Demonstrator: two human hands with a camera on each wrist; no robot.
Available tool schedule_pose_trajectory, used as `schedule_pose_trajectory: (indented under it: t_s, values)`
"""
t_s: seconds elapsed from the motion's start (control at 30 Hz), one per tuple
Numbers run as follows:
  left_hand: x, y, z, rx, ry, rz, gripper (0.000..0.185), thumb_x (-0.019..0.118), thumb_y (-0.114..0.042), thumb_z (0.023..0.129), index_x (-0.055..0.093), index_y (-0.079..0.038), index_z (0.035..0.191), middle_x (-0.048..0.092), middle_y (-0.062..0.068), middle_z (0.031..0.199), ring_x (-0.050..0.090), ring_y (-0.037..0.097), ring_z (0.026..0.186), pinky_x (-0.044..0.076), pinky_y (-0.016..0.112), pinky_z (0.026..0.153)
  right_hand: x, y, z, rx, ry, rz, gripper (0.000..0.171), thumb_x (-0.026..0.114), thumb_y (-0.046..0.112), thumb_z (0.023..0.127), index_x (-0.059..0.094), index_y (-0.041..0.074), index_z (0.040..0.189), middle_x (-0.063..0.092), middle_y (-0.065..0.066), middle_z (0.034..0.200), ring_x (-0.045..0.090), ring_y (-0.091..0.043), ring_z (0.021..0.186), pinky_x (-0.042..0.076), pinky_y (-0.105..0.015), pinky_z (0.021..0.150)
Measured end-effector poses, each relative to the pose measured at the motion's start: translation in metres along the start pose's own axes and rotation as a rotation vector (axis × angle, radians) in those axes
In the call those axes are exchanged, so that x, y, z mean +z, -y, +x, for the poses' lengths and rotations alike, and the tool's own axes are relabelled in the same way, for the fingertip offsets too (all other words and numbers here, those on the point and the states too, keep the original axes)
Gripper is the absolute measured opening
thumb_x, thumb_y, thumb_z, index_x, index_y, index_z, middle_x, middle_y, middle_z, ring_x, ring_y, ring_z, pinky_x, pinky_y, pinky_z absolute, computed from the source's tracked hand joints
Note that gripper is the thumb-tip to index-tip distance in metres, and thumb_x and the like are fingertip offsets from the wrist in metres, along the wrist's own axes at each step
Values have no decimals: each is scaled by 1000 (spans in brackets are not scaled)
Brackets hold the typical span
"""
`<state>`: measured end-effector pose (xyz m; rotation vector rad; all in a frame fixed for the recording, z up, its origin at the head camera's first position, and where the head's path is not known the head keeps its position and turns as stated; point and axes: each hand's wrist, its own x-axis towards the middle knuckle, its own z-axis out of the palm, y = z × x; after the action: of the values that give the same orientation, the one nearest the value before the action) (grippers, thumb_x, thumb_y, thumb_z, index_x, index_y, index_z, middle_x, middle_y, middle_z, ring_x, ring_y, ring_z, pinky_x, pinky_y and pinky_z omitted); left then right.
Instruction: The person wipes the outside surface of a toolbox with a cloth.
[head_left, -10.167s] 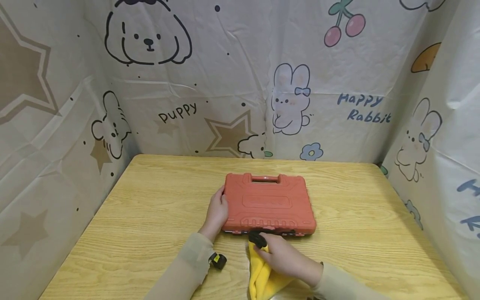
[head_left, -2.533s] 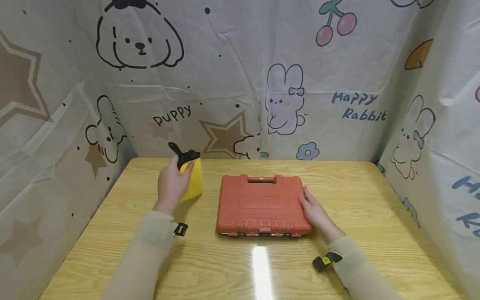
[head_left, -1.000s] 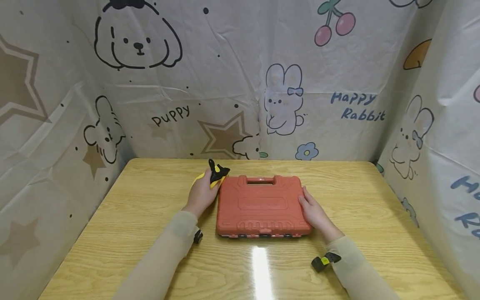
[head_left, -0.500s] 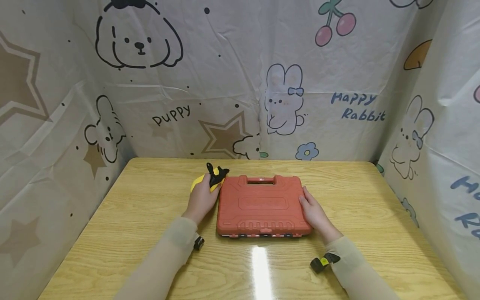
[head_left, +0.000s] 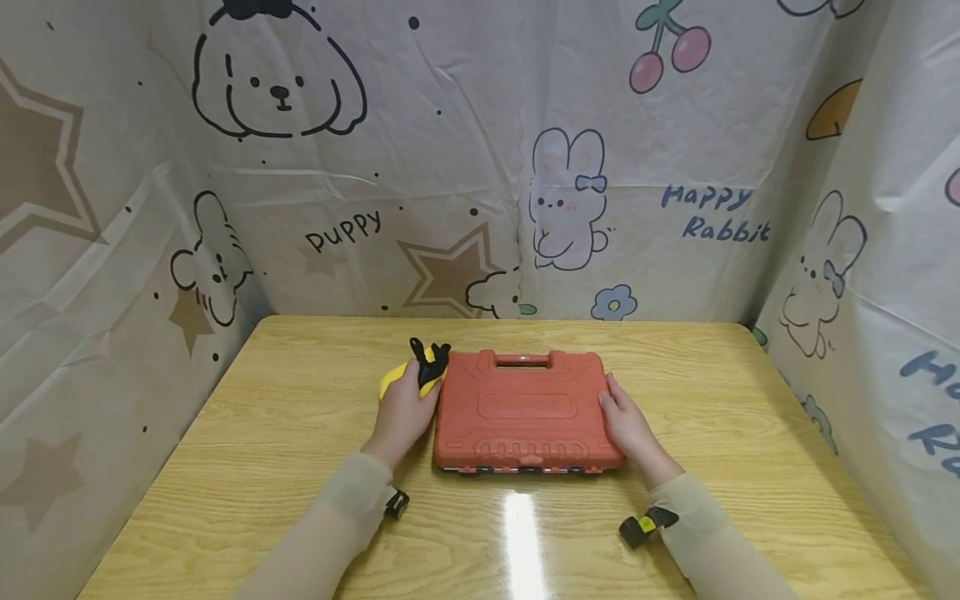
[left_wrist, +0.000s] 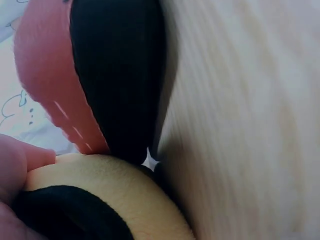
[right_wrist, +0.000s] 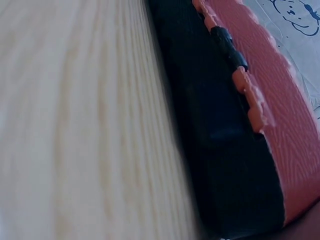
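Both hands flanked the closed orange plastic tool case (head_left: pixel 527 410), which lay flat mid-way across the pale wooden bench (head_left: pixel 262 433) with its long axis running left to right. Right hand (head_left: pixel 630 429) rested flat-fingered against the case's right end. Left hand (head_left: pixel 403 414) gripped a bunched yellow cloth with black trim (head_left: pixel 420 371), pressed at the left end's far corner.
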<state>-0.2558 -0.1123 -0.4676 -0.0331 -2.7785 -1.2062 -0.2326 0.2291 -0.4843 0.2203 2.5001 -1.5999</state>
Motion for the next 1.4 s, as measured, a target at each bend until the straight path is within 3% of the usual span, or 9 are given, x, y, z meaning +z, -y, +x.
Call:
schedule_pose_trajectory:
  t_s: [0.47,1.4]
  values:
    - [-4,-2,-24,-27,12,-46,38,64,-23,103,53,-2,133,65,23,136,61,36,130,51,54,108,1,-2,2,4,-16,28,58,26,24,114,8,6,166,4,-16,173,2,-37,160,6,-53,130]
    - [-16,2,-66,93,38,47,31,72,-16,98,58,-4,123,73,20,120,70,34,114,59,51,95,2,-2,0,-7,-25,47,57,24,22,113,9,6,166,4,-16,173,2,-37,160,5,-53,131]
